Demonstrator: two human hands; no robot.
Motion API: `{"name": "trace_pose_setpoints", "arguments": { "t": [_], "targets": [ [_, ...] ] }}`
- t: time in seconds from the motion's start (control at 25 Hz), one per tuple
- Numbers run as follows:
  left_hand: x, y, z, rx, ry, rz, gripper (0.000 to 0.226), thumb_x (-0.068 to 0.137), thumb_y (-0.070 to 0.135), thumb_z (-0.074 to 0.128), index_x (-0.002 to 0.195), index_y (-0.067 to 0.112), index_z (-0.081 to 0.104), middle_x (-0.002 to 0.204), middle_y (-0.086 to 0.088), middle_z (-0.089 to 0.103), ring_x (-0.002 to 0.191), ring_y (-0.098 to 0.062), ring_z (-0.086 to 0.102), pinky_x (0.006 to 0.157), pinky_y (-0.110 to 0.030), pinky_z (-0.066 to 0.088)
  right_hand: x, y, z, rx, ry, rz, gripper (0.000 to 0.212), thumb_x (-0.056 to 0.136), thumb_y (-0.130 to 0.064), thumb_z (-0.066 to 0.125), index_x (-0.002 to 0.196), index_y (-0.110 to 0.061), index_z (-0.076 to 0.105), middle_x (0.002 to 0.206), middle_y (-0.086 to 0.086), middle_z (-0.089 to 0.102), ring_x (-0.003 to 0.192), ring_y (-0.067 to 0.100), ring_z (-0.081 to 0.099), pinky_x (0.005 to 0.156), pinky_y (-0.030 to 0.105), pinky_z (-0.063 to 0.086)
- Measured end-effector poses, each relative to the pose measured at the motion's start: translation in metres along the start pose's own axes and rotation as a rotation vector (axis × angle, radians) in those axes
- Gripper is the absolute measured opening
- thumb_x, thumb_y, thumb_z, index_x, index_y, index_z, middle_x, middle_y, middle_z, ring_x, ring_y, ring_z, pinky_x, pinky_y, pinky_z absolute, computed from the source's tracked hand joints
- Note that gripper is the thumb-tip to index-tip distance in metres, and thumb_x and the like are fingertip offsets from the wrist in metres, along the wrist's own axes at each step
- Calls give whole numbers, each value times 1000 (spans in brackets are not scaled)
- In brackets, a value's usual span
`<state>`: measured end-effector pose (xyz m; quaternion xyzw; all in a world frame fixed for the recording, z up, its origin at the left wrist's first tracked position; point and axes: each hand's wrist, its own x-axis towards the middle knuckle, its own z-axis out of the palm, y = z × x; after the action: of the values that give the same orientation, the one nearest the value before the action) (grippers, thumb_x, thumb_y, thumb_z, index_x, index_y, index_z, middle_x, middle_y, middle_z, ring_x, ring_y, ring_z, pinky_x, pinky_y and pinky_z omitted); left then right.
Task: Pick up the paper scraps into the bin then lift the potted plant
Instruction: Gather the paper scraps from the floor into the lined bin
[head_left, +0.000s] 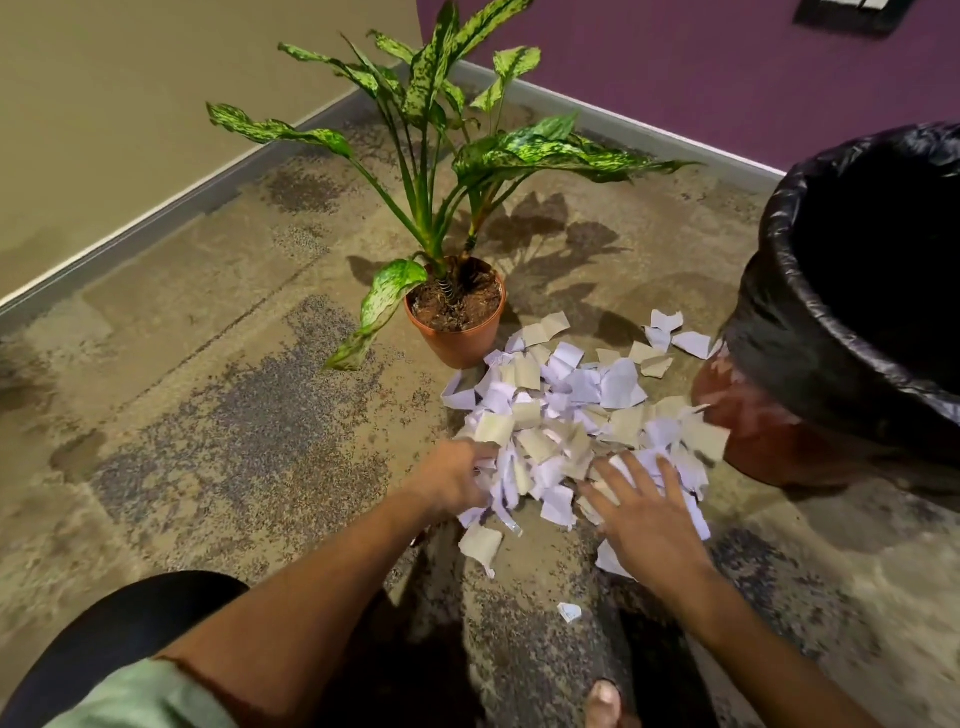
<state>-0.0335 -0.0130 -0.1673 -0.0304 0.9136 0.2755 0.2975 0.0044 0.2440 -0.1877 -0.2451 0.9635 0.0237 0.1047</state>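
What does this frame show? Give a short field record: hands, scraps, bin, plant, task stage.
left hand: fingers dug into the pile's left edge
right hand: spread flat on the pile
paper scraps: heaped on the carpet, strays around
bin: black-lined, right of the pile
potted plant: upright behind the pile, untouched
stage: gathering scraps

From my remote feed: a corner where a plain beige wall (130, 104) meets a deep purple wall (701, 67), each edged at its foot by a grey skirting board (156, 218). Out from that corner spreads a worn tan carpet floor (218, 374), mottled with darker speckled grey patches and stains. High on the purple wall, far from the corner, I see a dark rectangular fitting (852, 13). Light casts sharp leaf shadows on the carpet.
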Motion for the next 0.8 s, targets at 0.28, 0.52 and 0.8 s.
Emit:
{"name": "trace_pose_setpoints", "arguments": {
  "t": [0.28,0.52,0.8],
  "targets": [
    [-2,-14,-42,102,21,-88,101,56,52,85,139,24,37,145,-8,33,129,-28,39,108,-44,37,-36,24,-11,172,210,184,59,83,-55,43,126,-18,61,138,9,54,119,35,53,90,45,50],
    [-37,-18,-5,143,-231,-486,140,52,34,91,149,13,-7,152,-24,8,136,-49,24,109,-58,31,-66,17,-2,370,-258,477,122,61,-78,66,152,-35,-3,158,-1,1,139,31,30,92,43,49],
    [-66,-2,49,-241,124,-304,82,66,19,82,129,8,29,129,-13,37,110,-29,49,88,-37,46,-43,-13,13,518,-90,323,120,71,-37,81,150,-38,-10,156,2,6,132,29,42,81,35,52]
  ]
}}
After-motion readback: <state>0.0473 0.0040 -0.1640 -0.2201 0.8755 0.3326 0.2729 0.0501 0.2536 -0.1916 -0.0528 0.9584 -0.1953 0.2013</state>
